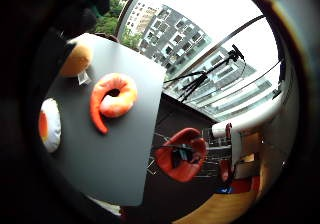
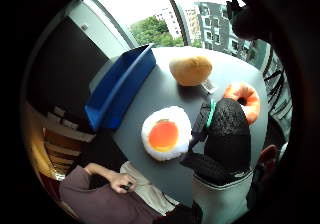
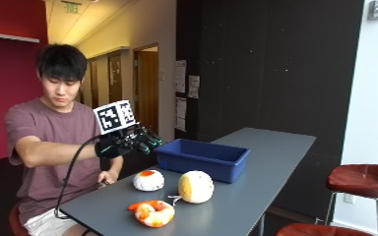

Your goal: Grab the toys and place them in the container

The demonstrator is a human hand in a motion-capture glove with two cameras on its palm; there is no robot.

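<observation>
No text, label, brand or number can be read anywhere: the papers (image 3: 188, 86) on the dark wall beyond the hand (image 3: 125, 143) show only blurred marks, the green ceiling sign (image 3: 71, 7) above and behind the hand is too small to make out, and the small tag (image 3: 174, 198) on the bun toy (image 3: 195, 187) below the hand shows no legible print
</observation>
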